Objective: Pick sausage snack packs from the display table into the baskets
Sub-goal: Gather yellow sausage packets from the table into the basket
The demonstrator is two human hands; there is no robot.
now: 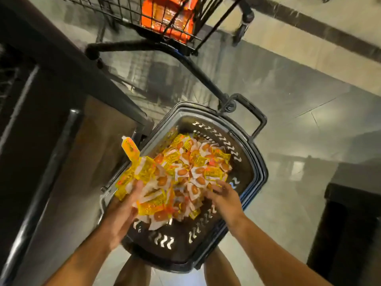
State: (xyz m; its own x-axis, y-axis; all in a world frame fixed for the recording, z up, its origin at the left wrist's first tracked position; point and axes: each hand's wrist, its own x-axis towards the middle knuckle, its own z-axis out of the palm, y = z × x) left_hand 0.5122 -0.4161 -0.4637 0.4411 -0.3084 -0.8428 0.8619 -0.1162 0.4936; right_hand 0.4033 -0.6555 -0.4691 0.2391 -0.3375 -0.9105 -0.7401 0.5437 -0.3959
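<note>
Yellow-white-orange snack packs [181,172], black basket [255,174], orange cart packs [165,17]

One basket [250,153], one wire cart [115,9], two hands [121,215], countless snack packs [191,168]
</note>
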